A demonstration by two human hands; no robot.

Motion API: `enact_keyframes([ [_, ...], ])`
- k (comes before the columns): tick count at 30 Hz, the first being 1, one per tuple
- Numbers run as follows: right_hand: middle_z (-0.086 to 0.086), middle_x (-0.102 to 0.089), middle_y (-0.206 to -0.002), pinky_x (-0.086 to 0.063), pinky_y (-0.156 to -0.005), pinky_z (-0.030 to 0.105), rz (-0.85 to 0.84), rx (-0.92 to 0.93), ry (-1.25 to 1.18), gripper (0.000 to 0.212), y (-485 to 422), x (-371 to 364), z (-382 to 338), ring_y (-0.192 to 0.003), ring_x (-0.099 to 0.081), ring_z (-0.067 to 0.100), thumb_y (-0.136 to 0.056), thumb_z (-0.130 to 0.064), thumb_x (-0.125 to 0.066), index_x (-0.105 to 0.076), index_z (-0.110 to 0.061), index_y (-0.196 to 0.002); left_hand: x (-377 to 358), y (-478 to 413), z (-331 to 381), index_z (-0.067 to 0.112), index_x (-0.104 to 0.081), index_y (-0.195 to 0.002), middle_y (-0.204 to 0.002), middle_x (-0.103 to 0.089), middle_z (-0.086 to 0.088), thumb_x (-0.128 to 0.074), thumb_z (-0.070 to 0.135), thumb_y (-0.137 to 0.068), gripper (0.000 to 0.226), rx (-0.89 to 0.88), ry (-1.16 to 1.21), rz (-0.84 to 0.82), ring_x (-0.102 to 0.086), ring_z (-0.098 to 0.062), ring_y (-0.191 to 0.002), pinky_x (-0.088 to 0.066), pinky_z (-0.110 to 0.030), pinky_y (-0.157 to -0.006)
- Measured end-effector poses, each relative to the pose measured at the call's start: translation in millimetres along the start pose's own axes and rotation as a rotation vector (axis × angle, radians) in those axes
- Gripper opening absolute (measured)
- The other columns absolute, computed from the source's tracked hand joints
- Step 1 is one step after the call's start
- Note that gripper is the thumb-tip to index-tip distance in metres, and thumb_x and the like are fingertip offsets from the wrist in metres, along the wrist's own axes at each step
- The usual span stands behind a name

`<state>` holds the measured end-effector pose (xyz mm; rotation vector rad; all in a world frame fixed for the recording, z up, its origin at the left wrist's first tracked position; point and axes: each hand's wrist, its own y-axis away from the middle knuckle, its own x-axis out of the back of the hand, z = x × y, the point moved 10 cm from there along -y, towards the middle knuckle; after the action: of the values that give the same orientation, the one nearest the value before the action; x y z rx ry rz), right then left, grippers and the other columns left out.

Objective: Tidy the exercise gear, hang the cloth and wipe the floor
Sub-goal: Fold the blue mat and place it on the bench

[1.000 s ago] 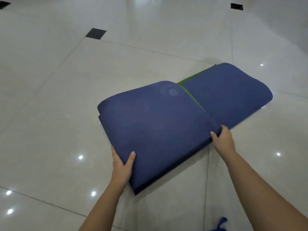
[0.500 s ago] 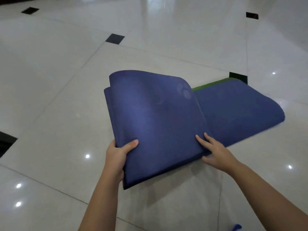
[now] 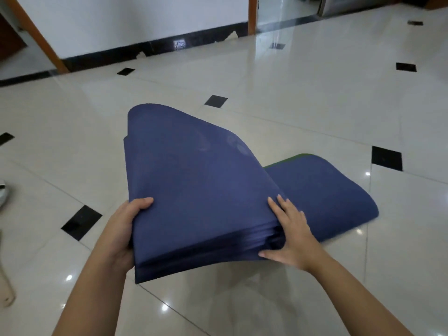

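— What do we see, left to right?
— Our left hand [image 3: 121,229] grips the folded blue mat's [image 3: 194,190] near left corner, thumb on top, lifting it off the floor [image 3: 303,98]; our right hand [image 3: 291,234] lies open, fingers spread, against the stacked edges, perhaps pressing; the mat's far end [image 3: 327,190] rests on the tiles.

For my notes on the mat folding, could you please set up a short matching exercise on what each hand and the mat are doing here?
Things:
1. left hand
2. right hand
3. folded mat stack
4. mat tail

States:
A. flat on the floor
B. lifted, layered
C. grips the stack's left edge
D. spread open against the stack's right side

Pairs: 1-C, 2-D, 3-B, 4-A
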<state>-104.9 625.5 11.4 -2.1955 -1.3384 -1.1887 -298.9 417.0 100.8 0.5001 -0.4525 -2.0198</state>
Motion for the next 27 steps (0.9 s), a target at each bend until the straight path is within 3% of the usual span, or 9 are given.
enact_keyframes([
  [4, -0.005, -0.005, -0.156, 0.001, -0.115, 0.047, 0.214, 0.089, 0.025, 0.116, -7.8, 58.5, -38.3, -0.146, 0.000, 0.018, -0.048, -0.071, -0.057, -0.002, -0.032, -0.143, -17.0, 19.0, 40.0, 0.016, -0.061, -0.087, -0.061, -0.073, 0.004, -0.046, 0.019, -0.089, 0.015, -0.071, 0.138, -0.055, -0.069, -0.011, -0.051, -0.055, -0.024, -0.043],
  [11, -0.015, -0.008, -0.153, 0.000, -0.116, 0.039, 0.397, 0.313, -0.046, 0.116, 14.6, 133.8, -103.2, -0.146, -0.003, 0.015, -0.053, -0.068, -0.063, 0.002, -0.037, -0.144, -80.4, 40.2, 119.8, 0.015, -0.062, -0.089, -0.069, -0.074, 0.002, -0.049, 0.018, -0.087, 0.013, -0.197, 0.156, -0.169, -0.070, -0.013, -0.059, -0.058, -0.023, -0.055],
  [14, -0.005, -0.031, -0.146, -0.018, -0.113, 0.040, 0.488, 0.319, -0.042, 0.111, 19.3, 149.7, -134.4, -0.139, -0.025, 0.017, -0.052, -0.064, -0.068, -0.011, -0.031, -0.141, -117.3, 42.9, 131.7, 0.013, -0.062, -0.089, -0.080, -0.071, -0.002, -0.055, 0.018, -0.084, 0.010, -0.203, 0.087, -0.164, -0.067, -0.017, -0.068, -0.055, -0.026, -0.062],
  [17, 0.004, -0.062, -0.113, -0.049, -0.088, 0.033, 0.660, 0.182, -0.149, 0.068, 19.6, 167.7, -128.3, -0.103, -0.059, 0.023, -0.067, -0.032, -0.073, -0.044, -0.016, -0.126, -152.5, 42.6, 131.2, 0.009, -0.061, -0.103, -0.099, -0.071, -0.007, -0.062, 0.023, -0.080, 0.028, -0.222, 0.029, -0.166, -0.068, -0.020, -0.079, -0.053, -0.029, -0.064],
  [19, -0.002, -0.065, -0.087, -0.047, -0.072, 0.015, 0.613, 0.097, -0.287, 0.026, 15.2, 170.7, -118.0, -0.080, -0.060, 0.005, -0.081, -0.021, -0.064, -0.055, -0.024, -0.105, -167.1, 41.5, 130.9, 0.010, -0.059, -0.109, -0.103, -0.071, -0.006, -0.062, 0.031, -0.082, 0.035, -0.251, 0.020, -0.168, -0.068, -0.019, -0.084, -0.053, -0.030, -0.066],
  [20, -0.001, -0.061, -0.073, -0.043, -0.063, 0.008, 0.556, 0.060, -0.421, 0.015, 11.3, 170.8, -113.1, -0.069, -0.056, 0.005, -0.085, -0.015, -0.060, -0.053, -0.028, -0.092, -173.0, 40.7, 129.2, 0.012, -0.059, -0.110, -0.103, -0.070, -0.004, -0.058, 0.035, -0.085, 0.034, -0.272, 0.037, -0.184, -0.067, -0.019, -0.086, -0.052, -0.031, -0.071],
  [22, 0.002, -0.057, -0.065, -0.041, -0.057, 0.011, 0.595, 0.016, -0.590, 0.023, 7.1, 181.0, -105.9, -0.062, -0.053, 0.009, -0.086, -0.014, -0.058, -0.048, -0.034, -0.078, -184.6, 43.0, 119.2, 0.018, -0.058, -0.116, -0.110, -0.066, 0.000, -0.049, 0.036, -0.092, 0.032, -0.335, 0.058, -0.261, -0.064, -0.015, -0.094, -0.049, -0.034, -0.085],
  [24, -0.006, -0.062, -0.075, -0.046, -0.061, 0.019, 0.704, 0.005, -0.622, 0.022, 6.3, 196.6, -108.4, -0.070, -0.058, 0.007, -0.081, -0.018, -0.063, -0.050, -0.036, -0.079, -192.3, 45.3, 96.8, 0.026, -0.047, -0.130, -0.126, -0.058, 0.007, -0.049, 0.034, -0.092, 0.039, -0.444, -0.098, -0.328, -0.056, -0.008, -0.112, -0.043, -0.034, -0.102],
  [27, -0.010, -0.061, -0.080, -0.046, -0.059, 0.009, 0.797, 0.031, -0.758, 0.020, -1.7, 215.7, -119.7, -0.072, -0.059, 0.001, -0.080, -0.015, -0.066, -0.053, -0.028, -0.088, -193.9, 31.8, 41.3, 0.025, -0.021, -0.146, -0.151, -0.030, 0.009, -0.068, 0.033, -0.080, 0.081, -0.511, -0.487, -0.313, -0.031, -0.005, -0.137, -0.030, -0.026, -0.111],
])
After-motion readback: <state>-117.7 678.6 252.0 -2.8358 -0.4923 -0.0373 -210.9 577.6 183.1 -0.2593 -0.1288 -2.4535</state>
